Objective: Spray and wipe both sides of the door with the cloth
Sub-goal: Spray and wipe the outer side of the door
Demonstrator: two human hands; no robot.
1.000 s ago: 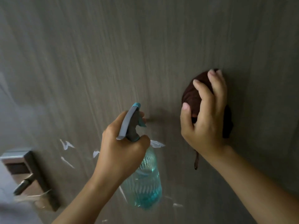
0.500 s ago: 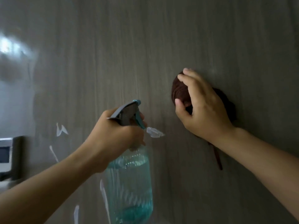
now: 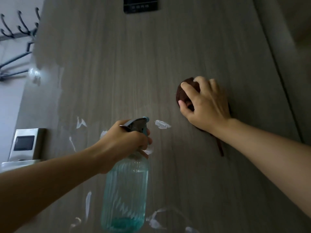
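Observation:
A grey wood-grain door [image 3: 134,64] fills the view. My right hand [image 3: 205,105] grips a bunched dark brown cloth [image 3: 185,91] and presses it against the door right of centre; a strip of the cloth hangs below my wrist. My left hand [image 3: 124,140] holds the neck and trigger of a clear teal spray bottle [image 3: 125,195] in front of the door's lower middle, nozzle toward the door. A little blue liquid sits in the bottle's bottom.
Torn white scraps of film [image 3: 162,124] cling to the door around the bottle. A metal electronic lock [image 3: 25,144] with a handle sits at the door's left edge. A dark plate [image 3: 141,5] is at the top. Coat hooks [image 3: 18,26] hang on the left wall.
My view has tilted up, showing the plate and hooks. My right hand turned the cloth and shifted it slightly along the door. My left hand keeps hold of the bottle.

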